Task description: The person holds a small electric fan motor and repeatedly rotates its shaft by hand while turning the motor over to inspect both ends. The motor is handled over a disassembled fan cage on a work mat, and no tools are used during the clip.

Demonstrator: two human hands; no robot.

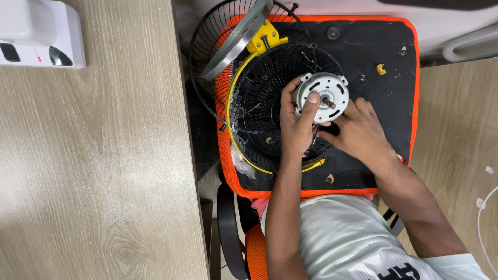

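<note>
Together left hand (296, 124), right hand (358, 132) grip white motor (322, 97) over fan guard (264, 109).

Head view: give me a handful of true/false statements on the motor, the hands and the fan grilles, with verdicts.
1. The left hand grips the round white motor, thumb on its face. True.
2. The motor lies on the wooden table. False: it is held over the black fan grille with a yellow rim.
3. The right hand holds a screwdriver. False: no tool shows; its fingers reach the motor's lower right side.
4. A second wire grille leans at the upper left of the black pad with orange edging. True.
5. Small loose parts lie on the pad. True.
</note>
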